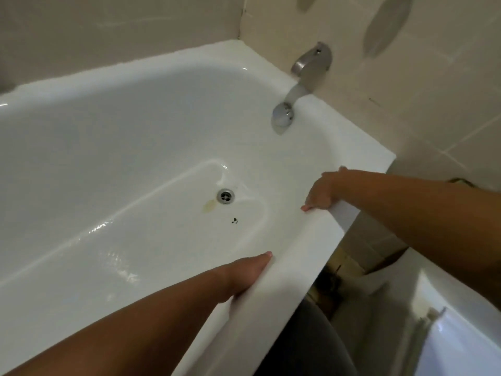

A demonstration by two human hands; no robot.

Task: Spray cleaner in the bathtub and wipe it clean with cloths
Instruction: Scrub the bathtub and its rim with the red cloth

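Both hands on the near rim of the white bathtub (311,240), nothing in either.
Tub fills left and centre, floor wet and glossy; tiled walls behind and to the right. Left hand (244,278): fingers roughly straight, laid along the inner wall just under the near rim, partly hidden by the rim edge. Right hand (324,189): farther along the same rim, fingers resting on its top, tips pointing into the tub. Metal spout (311,63) on the far right wall, overflow plate (282,116) below it. Drain (225,196) in the floor, yellowish stain (209,205) just left of it, black speck (234,220) near it.
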